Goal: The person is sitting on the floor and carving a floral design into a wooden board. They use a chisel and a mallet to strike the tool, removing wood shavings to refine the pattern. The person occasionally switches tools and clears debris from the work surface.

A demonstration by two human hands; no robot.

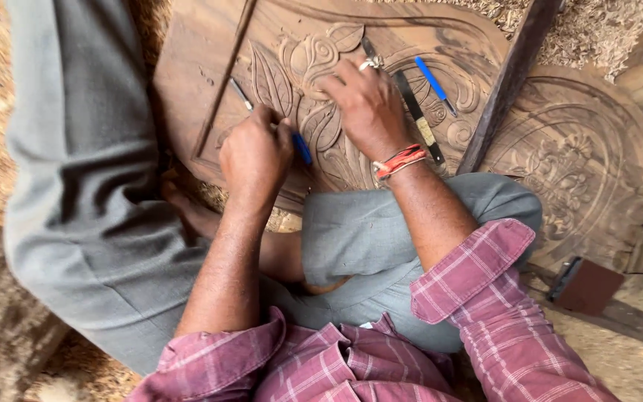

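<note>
- Left hand (254, 152) clamped around a slim blue-handled chisel (273, 126): light, stiff, likely best gripped mid-handle.
- Right hand (366, 104), fingers spread, presses the heavy carved wooden panel (210, 45).

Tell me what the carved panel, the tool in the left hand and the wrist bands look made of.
Carved panel: dark brown wood, matte and seemingly unvarnished, grain and cut leaf relief showing. Tool in the left hand: thin grey shaft, likely metal, with a blue, probably plastic, handle. Wrist bands by the right hand: red-orange, apparently thread or cord.
</note>
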